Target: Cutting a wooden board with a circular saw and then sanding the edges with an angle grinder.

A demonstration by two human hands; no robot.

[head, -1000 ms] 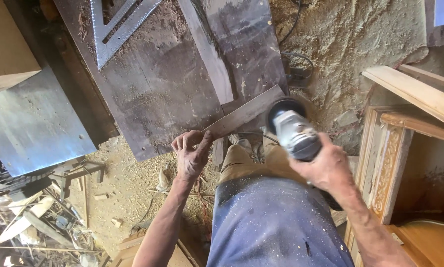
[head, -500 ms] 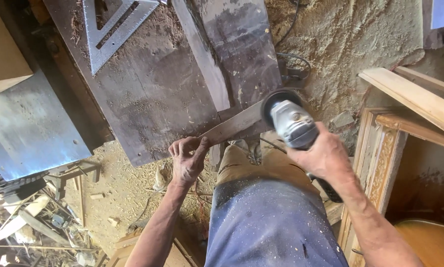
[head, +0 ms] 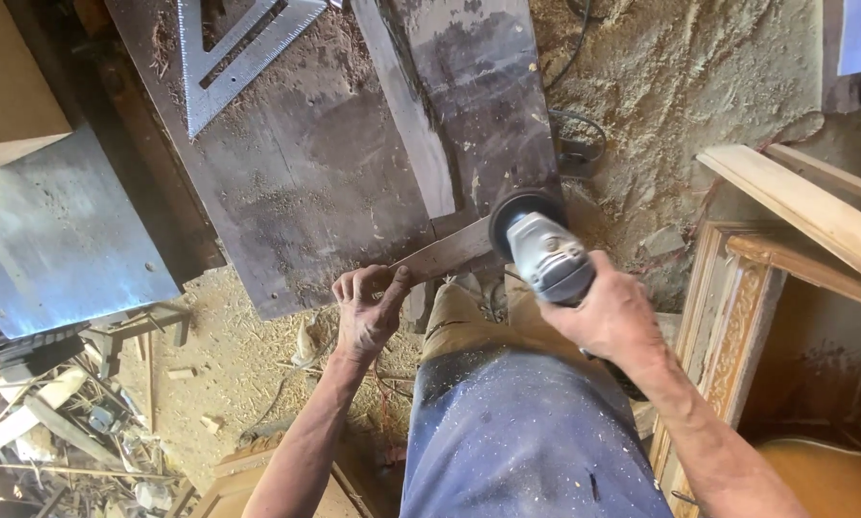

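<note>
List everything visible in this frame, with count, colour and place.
wood strip: 1, pale, at the bench edge, under the grinder
grinder: 1, grey with black guard, centre
bench: 1, dark, dusty, top centre
square: 1, grey metal, triangular, on the bench, top left
metal sheet: 1, grey, left
cable: 1, black, on the sawdust, top centre-right
planks: 2, pale, right
carved frame: 1, brown, right
scrap wood: many pieces, pale, bottom left
left hand: holds the wood strip's end
right hand: grips the grinder
</note>
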